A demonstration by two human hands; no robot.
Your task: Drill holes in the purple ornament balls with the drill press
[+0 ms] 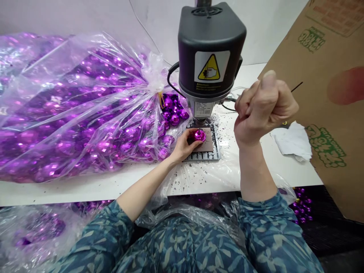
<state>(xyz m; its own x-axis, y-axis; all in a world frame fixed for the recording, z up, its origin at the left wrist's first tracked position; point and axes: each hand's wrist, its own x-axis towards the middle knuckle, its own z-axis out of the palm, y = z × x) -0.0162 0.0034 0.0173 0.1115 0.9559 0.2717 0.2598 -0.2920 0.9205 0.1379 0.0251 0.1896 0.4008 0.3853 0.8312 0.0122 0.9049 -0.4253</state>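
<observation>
A shiny magenta ball (200, 135) rests on a brown plate (208, 146) on the slotted metal base of a black drill press (212, 34). My left hand (186, 144) grips the ball from the left, thumb and fingers around its sides, just below the chuck. My right hand (263, 108) is raised to the right of the machine, its fingers curled round a thin dark rod-like handle (297, 87) whose end sticks out on the right.
A big clear bag (85, 113) of purple balls fills the left of the white table (105, 187). At right are a crumpled white cloth (294, 142) and a cardboard box (321, 98). Dark shavings lie around the base. More bagged balls (303, 204) sit below the table edge.
</observation>
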